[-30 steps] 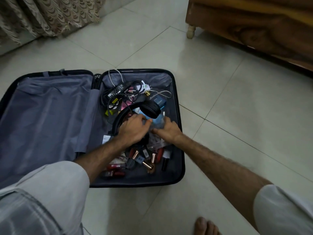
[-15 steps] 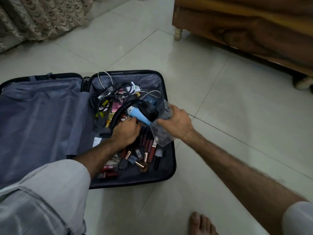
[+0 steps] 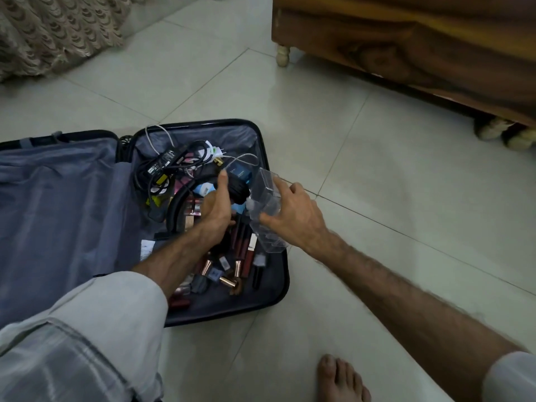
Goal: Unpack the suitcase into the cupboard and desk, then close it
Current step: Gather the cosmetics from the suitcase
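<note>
The black suitcase [image 3: 278, 274] lies open on the floor, its grey-lined left half [image 3: 58, 216] bare. The right half holds black headphones [image 3: 177, 207], tangled chargers and cables [image 3: 168, 163], a dark blue box [image 3: 239, 172] and several lipsticks [image 3: 239, 256]. My left hand [image 3: 214, 213] grips a light blue tube [image 3: 203, 189] beside the headphone's ear cup, thumb raised. My right hand [image 3: 293, 216] holds a clear plastic organiser box [image 3: 265, 198] tilted above the suitcase's right rim.
A wooden furniture piece on small feet [image 3: 406, 53] stands at the far right. A patterned curtain [image 3: 52, 33] hangs at the far left. My bare foot [image 3: 339, 378] rests on the pale tiled floor [image 3: 391, 184] right of the suitcase.
My right hand pulled the clear box up from among the items and carried it to the right rim. My left hand took hold of the light blue tube and raised it.
</note>
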